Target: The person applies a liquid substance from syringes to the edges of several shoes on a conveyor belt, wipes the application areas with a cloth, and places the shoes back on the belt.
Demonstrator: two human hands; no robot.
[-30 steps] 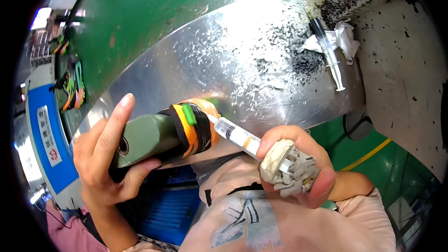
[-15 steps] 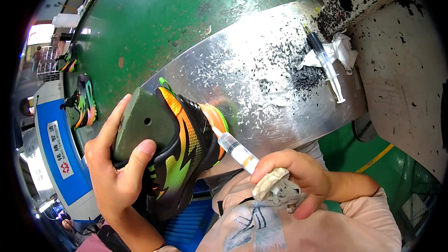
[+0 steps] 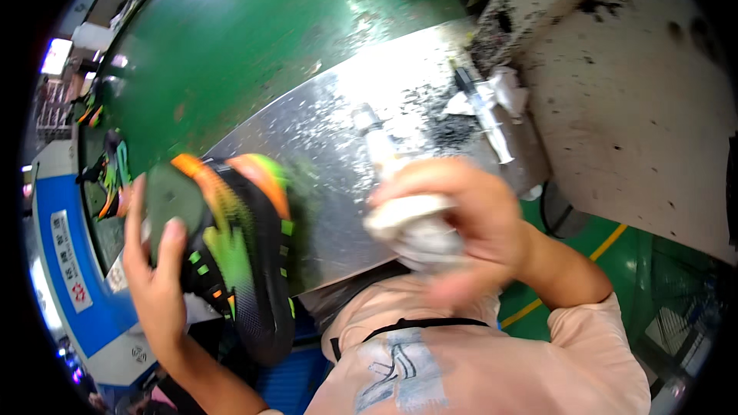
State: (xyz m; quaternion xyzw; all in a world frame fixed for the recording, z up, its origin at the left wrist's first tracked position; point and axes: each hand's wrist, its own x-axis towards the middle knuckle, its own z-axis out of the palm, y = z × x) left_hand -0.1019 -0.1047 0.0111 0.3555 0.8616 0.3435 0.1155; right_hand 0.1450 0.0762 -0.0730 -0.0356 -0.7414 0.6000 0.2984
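Note:
My left hand [image 3: 157, 284] grips a black, orange and green sports shoe [image 3: 250, 261], its thumb pressing the dark green shoe last [image 3: 167, 194] that fills the opening. The shoe is tilted, with the side of its dark sole turned to the right. In my right hand [image 3: 480, 219] is a clear syringe [image 3: 378, 143], blurred by motion and held over the metal plate, apart from the shoe. A crumpled whitish cloth [image 3: 407, 219] is bunched in the same hand, around the syringe's rear end.
A metal plate [image 3: 323, 207] strewn with white and black flecks lies on a green surface [image 3: 254, 38]. On it, a second syringe [image 3: 486, 119] with black contents rests beside white crumpled cloth [image 3: 509, 92]. A black-stained beige panel [image 3: 615, 107] stands right; other shoes [image 3: 115, 177] sit far left.
The syringe has come away from the shoe's heel and swung up over the plate. My left hand has moved left and turned the shoe, showing more sole. The whole view has shifted.

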